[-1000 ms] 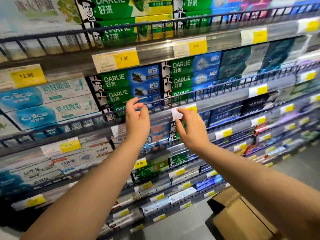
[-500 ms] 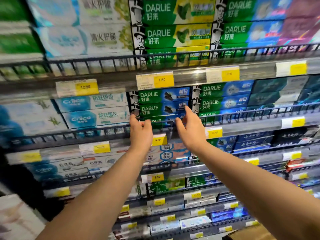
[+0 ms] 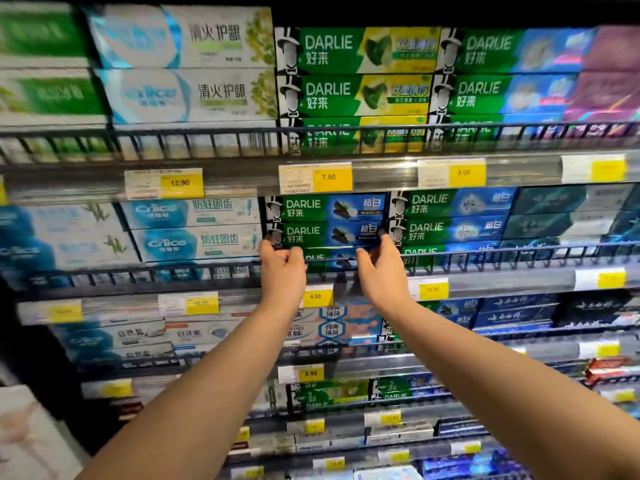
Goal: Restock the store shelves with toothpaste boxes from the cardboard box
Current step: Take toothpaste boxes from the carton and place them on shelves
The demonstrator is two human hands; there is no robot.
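Observation:
A stack of green-and-blue Darlie toothpaste boxes point(image 3: 325, 233) lies behind the wire rail point(image 3: 485, 254) of the second shelf from the top. My left hand point(image 3: 282, 271) holds the left end of the stack's middle box, index finger at the end and thumb under it. At the box's right end my right hand point(image 3: 381, 271) grips the same way. Both arms reach up over the rail. The cardboard box is out of view.
More Darlie boxes point(image 3: 446, 220) stand right of the stack and pale Crilce boxes point(image 3: 197, 230) left of it. The shelf above holds green-and-yellow Darlie boxes point(image 3: 356, 71). Yellow price tags point(image 3: 315, 178) line every shelf edge. Lower shelves are full of other toothpaste.
Both hands rose from the price-tag rail to the Darlie stack and closed on its middle box. The view tilted up, so the cardboard box left the frame.

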